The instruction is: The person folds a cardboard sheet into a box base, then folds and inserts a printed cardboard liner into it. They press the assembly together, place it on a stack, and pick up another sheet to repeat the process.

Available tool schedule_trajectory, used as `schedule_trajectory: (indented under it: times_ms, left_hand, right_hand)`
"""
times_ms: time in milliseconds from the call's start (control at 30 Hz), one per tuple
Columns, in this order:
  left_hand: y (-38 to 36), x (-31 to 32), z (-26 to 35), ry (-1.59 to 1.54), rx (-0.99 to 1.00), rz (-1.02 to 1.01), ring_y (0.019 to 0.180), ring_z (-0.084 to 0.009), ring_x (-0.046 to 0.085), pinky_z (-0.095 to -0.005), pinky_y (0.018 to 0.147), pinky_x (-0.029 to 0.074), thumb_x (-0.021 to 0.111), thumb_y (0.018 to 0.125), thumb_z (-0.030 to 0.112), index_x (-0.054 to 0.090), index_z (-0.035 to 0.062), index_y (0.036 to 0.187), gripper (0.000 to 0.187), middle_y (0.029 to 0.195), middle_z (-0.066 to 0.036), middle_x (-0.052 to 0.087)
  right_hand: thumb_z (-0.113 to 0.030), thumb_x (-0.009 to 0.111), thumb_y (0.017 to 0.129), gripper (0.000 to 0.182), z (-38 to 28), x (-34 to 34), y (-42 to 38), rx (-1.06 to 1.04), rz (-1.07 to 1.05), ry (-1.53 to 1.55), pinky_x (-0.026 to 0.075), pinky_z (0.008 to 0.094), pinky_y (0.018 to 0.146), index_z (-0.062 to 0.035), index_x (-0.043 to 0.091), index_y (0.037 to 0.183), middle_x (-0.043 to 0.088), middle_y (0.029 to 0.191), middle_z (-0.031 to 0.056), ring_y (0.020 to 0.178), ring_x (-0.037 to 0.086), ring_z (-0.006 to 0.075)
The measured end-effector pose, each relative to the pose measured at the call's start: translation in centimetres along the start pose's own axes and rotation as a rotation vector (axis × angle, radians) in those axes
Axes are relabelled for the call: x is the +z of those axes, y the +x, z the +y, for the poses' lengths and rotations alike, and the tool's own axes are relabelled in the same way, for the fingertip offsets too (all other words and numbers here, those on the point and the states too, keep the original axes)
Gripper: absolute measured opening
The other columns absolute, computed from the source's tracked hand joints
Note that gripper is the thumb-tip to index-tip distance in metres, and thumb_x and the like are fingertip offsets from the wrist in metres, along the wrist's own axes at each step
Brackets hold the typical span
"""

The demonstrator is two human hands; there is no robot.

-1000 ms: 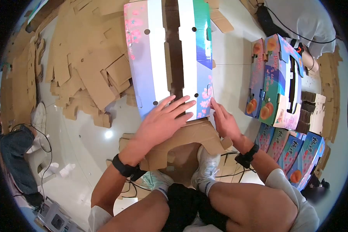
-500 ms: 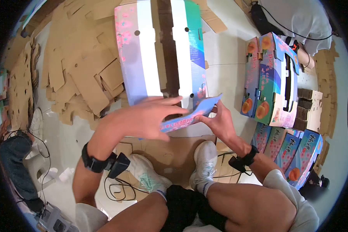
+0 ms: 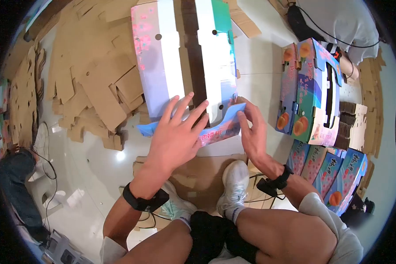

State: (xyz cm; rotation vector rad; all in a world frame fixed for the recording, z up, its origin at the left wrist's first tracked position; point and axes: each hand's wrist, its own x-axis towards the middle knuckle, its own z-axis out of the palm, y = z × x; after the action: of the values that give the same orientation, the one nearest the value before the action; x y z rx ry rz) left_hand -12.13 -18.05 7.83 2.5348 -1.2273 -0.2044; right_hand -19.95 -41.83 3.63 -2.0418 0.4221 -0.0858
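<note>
A long printed carton [image 3: 226, 57], pink and violet on one side and green and blue on the other, lies before me with a dark gap down its middle. At its near end a blue and pink end flap [image 3: 220, 135] stands up. My left hand [image 3: 178, 134] rests over the left part of this flap and the carton's near edge, fingers spread and pointing away. My right hand [image 3: 252, 127] pinches the flap's right corner between thumb and fingers.
Flat brown cardboard sheets [image 3: 88, 66] are piled on the left. Printed boxes [image 3: 306, 92] stand on the right, with more boxes [image 3: 332, 176] below them. A person's arm [image 3: 348, 66] shows at the upper right. My shoes [image 3: 234, 182] are close to the carton.
My left hand has turned and spread over the near end of the carton. The end flap now lies closer against the carton, and my right hand has stayed at its right corner.
</note>
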Motion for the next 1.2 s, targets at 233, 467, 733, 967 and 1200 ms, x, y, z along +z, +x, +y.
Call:
schedule_trajectory:
  times_ms: [233,467,733,967,1200]
  left_hand:
    - [0.0,1.1,-0.4,-0.027,0.003,0.075,0.151,-0.0337,0.039,-0.0555,0.127,0.027,0.078,0.081,0.022,0.070,0.0140,0.129,0.049,0.160,-0.005,0.050]
    - [0.2,1.4,-0.4,0.032,-0.013,0.053,0.151,-0.0313,0.040,-0.0542,0.127,0.027,0.076,0.084,0.024,0.070,0.0178,0.133,0.050,0.159,-0.006,0.052]
    - [-0.1,2.3,-1.4,-0.009,-0.010,0.096,0.150,-0.0270,0.042,-0.0529,0.128,0.026,0.075,0.084,0.024,0.072,0.0203,0.131,0.048,0.158,-0.006,0.054]
    - [0.1,2.4,-1.8,-0.025,0.008,0.116,0.151,-0.0276,0.041,-0.0528,0.127,0.029,0.075,0.083,0.022,0.071,0.0209,0.132,0.050,0.160,-0.006,0.051]
    - [-4.5,4.5,-1.6,-0.159,-0.324,0.549,0.148,-0.0366,0.044,-0.0515,0.122,0.034,0.072,0.086,0.004,0.065,0.0084,0.136,0.051,0.158,-0.016,0.049]
  right_hand:
    - [-0.009,0.062,0.105,0.040,-0.8,-0.4,0.7,0.074,-0.037,-0.033,0.058,0.0336,0.079,-0.0043,0.061,0.145,0.072,0.101,0.0125,0.091,0.069,0.0164]
    - [-0.016,0.072,0.101,0.054,3.1,-2.0,3.4,0.137,-0.206,0.146,0.057,0.0333,0.090,-0.0053,0.054,0.151,0.070,0.102,0.0099,0.099,0.068,0.0171]
    - [-0.033,0.078,0.097,0.083,3.0,-3.3,7.3,0.319,-0.587,0.321,0.046,0.0418,0.113,-0.0042,0.035,0.161,0.058,0.141,0.0212,0.130,0.058,0.0267]
    - [-0.032,0.077,0.098,0.082,4.5,1.4,9.3,0.332,-0.627,0.585,0.046,0.0384,0.114,0.0020,0.034,0.159,0.056,0.145,0.0183,0.130,0.058,0.0242]
    - [-0.037,0.075,0.099,0.080,4.8,1.0,6.8,0.457,-0.578,0.542,0.047,0.0383,0.112,0.0037,0.037,0.156,0.058,0.143,0.0150,0.129,0.058,0.0211]
